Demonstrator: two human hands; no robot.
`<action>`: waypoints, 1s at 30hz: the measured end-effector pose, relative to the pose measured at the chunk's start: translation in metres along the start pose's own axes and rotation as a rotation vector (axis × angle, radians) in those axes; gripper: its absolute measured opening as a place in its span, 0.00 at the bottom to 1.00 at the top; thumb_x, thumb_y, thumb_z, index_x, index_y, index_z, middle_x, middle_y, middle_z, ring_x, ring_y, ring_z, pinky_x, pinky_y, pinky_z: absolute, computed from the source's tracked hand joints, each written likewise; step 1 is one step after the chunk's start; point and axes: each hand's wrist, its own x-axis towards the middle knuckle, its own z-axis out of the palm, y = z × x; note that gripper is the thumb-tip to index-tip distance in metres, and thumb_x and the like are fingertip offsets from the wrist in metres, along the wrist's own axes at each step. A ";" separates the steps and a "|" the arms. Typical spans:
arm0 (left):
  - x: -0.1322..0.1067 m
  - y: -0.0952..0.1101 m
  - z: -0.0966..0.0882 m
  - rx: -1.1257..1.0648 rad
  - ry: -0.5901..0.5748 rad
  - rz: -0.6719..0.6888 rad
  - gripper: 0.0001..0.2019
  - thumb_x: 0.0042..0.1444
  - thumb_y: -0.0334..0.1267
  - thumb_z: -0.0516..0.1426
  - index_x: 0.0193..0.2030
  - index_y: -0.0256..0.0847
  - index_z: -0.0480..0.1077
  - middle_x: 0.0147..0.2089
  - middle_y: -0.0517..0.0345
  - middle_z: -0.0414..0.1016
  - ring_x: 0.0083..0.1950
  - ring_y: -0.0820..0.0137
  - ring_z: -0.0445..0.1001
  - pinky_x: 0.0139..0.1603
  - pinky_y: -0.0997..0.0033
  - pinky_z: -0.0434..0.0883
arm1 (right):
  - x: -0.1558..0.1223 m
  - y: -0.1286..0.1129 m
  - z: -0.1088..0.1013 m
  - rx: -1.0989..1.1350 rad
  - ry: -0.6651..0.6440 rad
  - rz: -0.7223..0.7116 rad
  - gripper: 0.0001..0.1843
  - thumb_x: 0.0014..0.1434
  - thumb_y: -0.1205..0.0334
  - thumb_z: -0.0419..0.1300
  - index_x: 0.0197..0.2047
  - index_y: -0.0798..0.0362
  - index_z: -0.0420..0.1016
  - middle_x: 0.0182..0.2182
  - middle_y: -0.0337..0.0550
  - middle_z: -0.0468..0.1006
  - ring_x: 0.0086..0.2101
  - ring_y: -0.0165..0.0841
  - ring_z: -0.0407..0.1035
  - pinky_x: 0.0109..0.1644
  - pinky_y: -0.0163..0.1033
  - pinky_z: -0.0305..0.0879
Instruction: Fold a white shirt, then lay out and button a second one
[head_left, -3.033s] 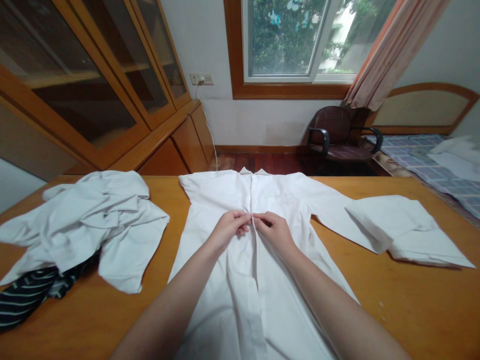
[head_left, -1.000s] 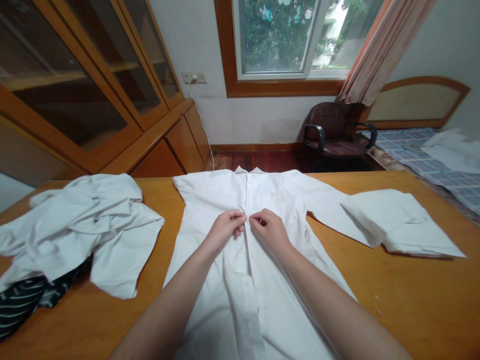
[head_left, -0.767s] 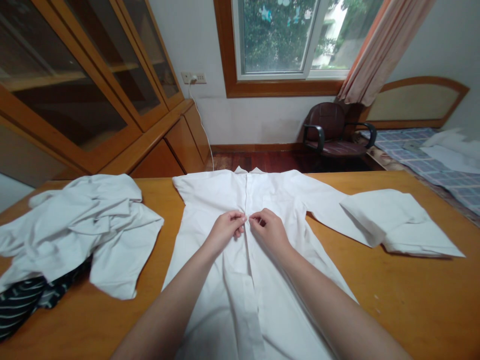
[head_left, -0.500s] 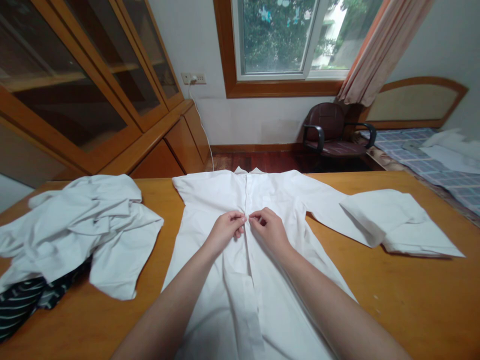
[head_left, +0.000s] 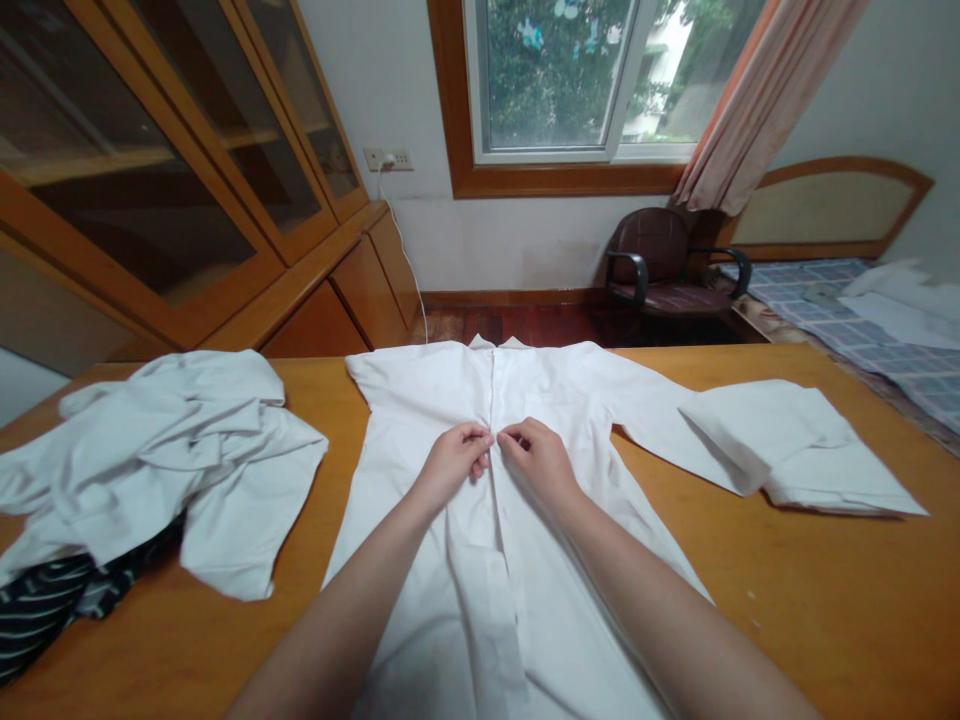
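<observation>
Here's the white shirt (head_left: 484, 570), front up on the wooden counter (head_left: 810, 585), collar (head_left: 513, 342) at the far edge, and all eyes on the front placket (head_left: 492, 385)! Left hand (head_left: 454, 460) pinches the shirt's edge, right hand (head_left: 540, 462) pinches just beside it, fingertips nearly meeting; whether a button sits between them is too small to tell. Off right, folded white cloth (head_left: 810, 445) at the sleeve's end; off left, a crumpled white garment (head_left: 202, 440) over striped dark fabric (head_left: 45, 600); beyond, a chair (head_left: 656, 255) near the window (head_left: 555, 80)
</observation>
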 end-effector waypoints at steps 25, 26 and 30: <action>-0.012 0.007 0.006 0.280 0.063 0.166 0.12 0.59 0.45 0.54 0.37 0.39 0.72 0.24 0.63 0.71 0.21 0.74 0.73 0.19 0.78 0.68 | 0.000 0.000 0.001 -0.025 -0.017 0.011 0.05 0.60 0.66 0.61 0.32 0.51 0.78 0.29 0.38 0.74 0.30 0.30 0.69 0.37 0.36 0.63; -0.012 0.007 0.007 0.280 0.070 0.167 0.11 0.59 0.44 0.54 0.37 0.39 0.72 0.25 0.62 0.72 0.22 0.73 0.74 0.19 0.78 0.68 | 0.000 -0.001 0.001 -0.026 -0.018 0.011 0.05 0.60 0.66 0.61 0.32 0.51 0.78 0.29 0.38 0.74 0.30 0.30 0.69 0.37 0.36 0.63; -0.014 0.011 0.008 0.286 0.084 0.169 0.10 0.57 0.44 0.56 0.36 0.39 0.72 0.25 0.62 0.71 0.23 0.73 0.73 0.17 0.79 0.67 | -0.001 -0.002 0.000 -0.035 -0.026 0.016 0.06 0.59 0.68 0.61 0.33 0.51 0.79 0.29 0.38 0.73 0.31 0.30 0.69 0.38 0.36 0.63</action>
